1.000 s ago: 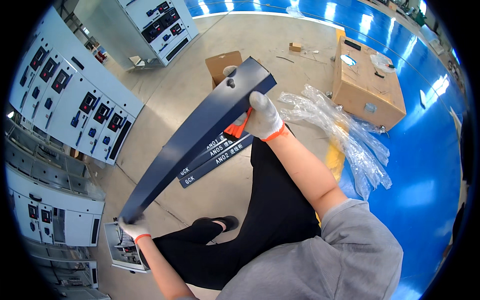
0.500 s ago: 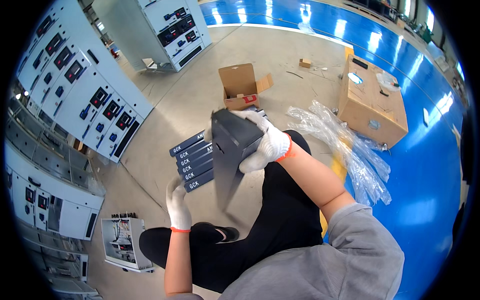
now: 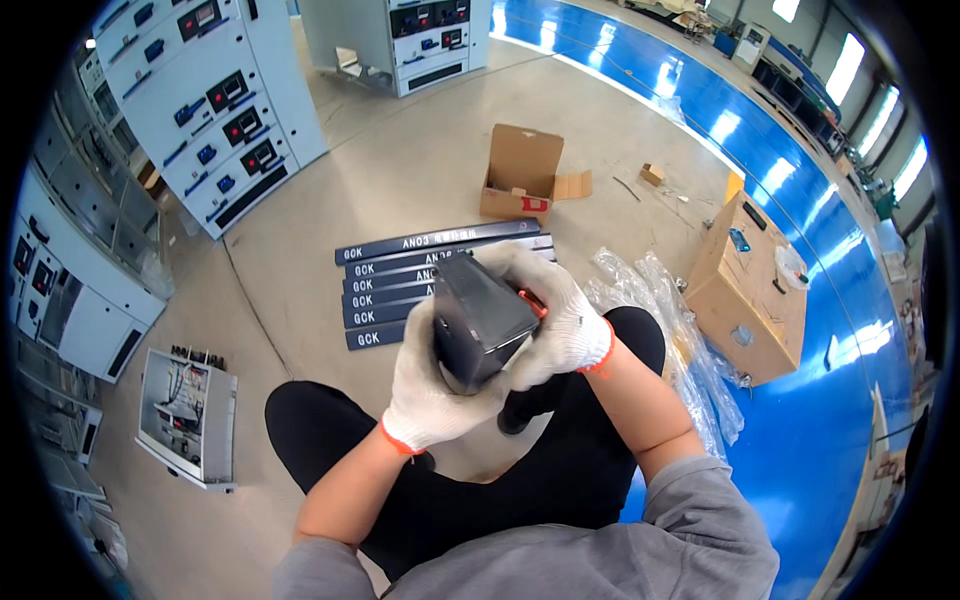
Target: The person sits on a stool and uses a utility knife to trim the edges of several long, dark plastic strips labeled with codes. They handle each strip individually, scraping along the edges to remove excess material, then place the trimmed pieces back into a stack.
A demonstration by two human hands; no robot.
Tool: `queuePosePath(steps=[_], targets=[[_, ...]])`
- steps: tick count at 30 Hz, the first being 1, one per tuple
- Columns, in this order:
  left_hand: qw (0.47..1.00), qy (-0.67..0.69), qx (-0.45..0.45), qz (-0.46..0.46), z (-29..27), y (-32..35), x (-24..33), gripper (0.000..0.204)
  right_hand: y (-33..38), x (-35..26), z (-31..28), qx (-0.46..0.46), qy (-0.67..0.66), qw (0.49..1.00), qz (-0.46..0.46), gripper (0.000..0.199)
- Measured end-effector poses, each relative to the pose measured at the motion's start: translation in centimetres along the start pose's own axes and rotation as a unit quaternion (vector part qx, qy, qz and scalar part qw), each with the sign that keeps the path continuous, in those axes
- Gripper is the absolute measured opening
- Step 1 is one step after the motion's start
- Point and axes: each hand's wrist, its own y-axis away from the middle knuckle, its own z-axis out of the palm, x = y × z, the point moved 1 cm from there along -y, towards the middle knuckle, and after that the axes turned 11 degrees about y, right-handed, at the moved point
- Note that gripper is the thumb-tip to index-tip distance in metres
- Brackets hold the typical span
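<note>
Both my hands, in white knit gloves with orange cuffs, hold a black box-shaped piece (image 3: 485,310) above the gap between my knees. It has flat, shiny faces, and its exact kind I cannot make out. My left hand (image 3: 430,400) wraps its left side and underside. Around the right side and far edge closes my right hand (image 3: 555,320), where a small orange-red piece (image 3: 535,303) shows by the fingers. Below and beyond lie several dark nameplate strips (image 3: 385,250) with white lettering, side by side on the floor; the held piece and my hands cover their right parts.
An open cardboard box (image 3: 515,195) stands beyond the strips. Crumpled clear plastic wrap (image 3: 680,350) and a larger carton (image 3: 745,290) with small items on top are at the right. Grey switchgear cabinets (image 3: 215,120) line the left, and an open metal drawer unit (image 3: 190,415) sits near my left knee.
My left hand has come up from beside the strips and now grips the black piece too. The piece has turned and looks shorter. The view has swung, showing more of the strips.
</note>
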Motion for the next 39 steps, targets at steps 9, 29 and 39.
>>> queuePosePath(steps=[9,29,39], targets=[[0.997,-0.065,-0.007,-0.037,-2.7,-0.9,-2.3,0.095,0.1,1.5,-0.2,-0.058,-0.058,0.996,-0.018,0.022],[0.997,0.075,-0.016,0.029,-0.1,0.0,-0.8,0.125,3.7,-2.7,-0.7,-0.054,0.159,0.984,-0.053,0.033],[0.985,0.156,0.063,-0.041,3.7,0.6,1.0,0.108,5.5,-2.5,-1.0,-0.007,0.224,0.972,-0.07,0.038]])
